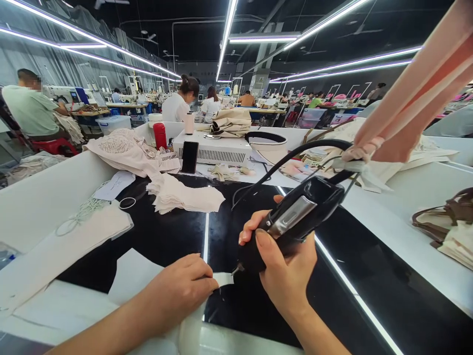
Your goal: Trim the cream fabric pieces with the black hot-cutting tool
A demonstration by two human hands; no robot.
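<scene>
Head view: left hand (185, 282) pinching one white strip (223, 279); right hand (285, 270), fingers wrapped round one black tool (292, 218).

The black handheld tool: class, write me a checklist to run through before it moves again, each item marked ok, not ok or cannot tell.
1. Right hand wrapped around the black handheld tool: ok.
2. Left hand pinching the white strip: ok.
3. Metal tip at the strip's free end: ok; firm contact, cannot tell.
4. Left fingers apart from the tip: ok, a length of strip lies between.
5. Black cable away from the strip: ok.
6. Tool switched on: cannot tell.
</scene>
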